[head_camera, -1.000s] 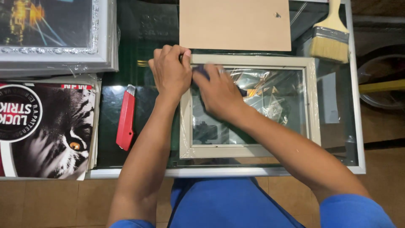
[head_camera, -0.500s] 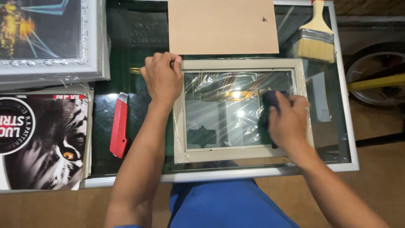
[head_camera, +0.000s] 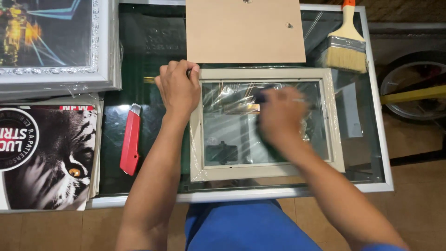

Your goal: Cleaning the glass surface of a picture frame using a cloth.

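Our left hand (head_camera: 178,88) presses flat, fingers curled over the upper-left corner of the beige picture frame (head_camera: 197,139) on the glass counter (head_camera: 371,139). Our right hand (head_camera: 278,114), blurred, grips a dark cloth (head_camera: 261,96) on the pane. Judgement: excess pressure could crack the glass; a loosened hold could let the frame slide toward the red utility knife (head_camera: 130,139).

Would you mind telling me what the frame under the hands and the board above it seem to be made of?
Picture frame: probably wood or moulded composite, matte cream paint, wrapped in crinkled clear film; its pane looks like glass, judging by the reflections. Board: likely hardboard or fibreboard, flat, matte tan, uncoated.
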